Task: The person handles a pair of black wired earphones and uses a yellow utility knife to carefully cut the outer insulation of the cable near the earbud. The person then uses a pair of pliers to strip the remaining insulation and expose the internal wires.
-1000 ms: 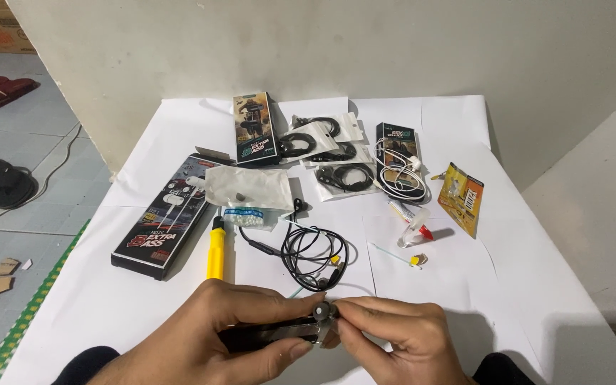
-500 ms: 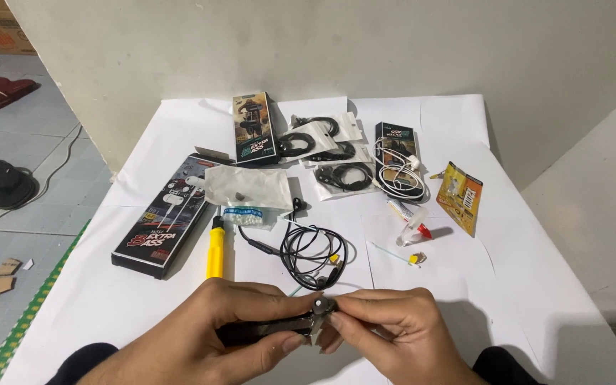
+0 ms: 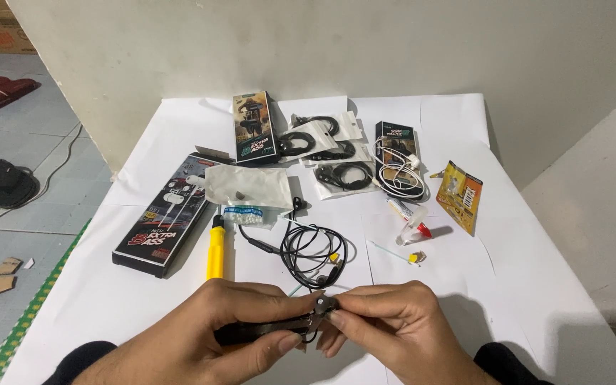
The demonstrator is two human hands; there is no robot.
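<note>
Black earphone box (image 3: pixel 167 222) at 10 o'clock. Yellow-handled screwdriver (image 3: pixel 215 248) at 11, just above left hand (image 3: pixel 212 335). Left hand closed around dark pliers (image 3: pixel 269 329). Right hand (image 3: pixel 386 324) fingertips pinch small dark earbud (image 3: pixel 324 305) at pliers' tip. Coiled black earphone cable (image 3: pixel 313 249) at 12. Yellow packet (image 3: pixel 461 194) at 2.

Long black box (image 3: pixel 167 218) is laid at table's left; two smaller black boxes (image 3: pixel 255 128) (image 3: pixel 396 148) at rear; yellow blister pkg (image 3: pixel 460 194) at right; clear bags (image 3: pixel 249 187) mid.
</note>
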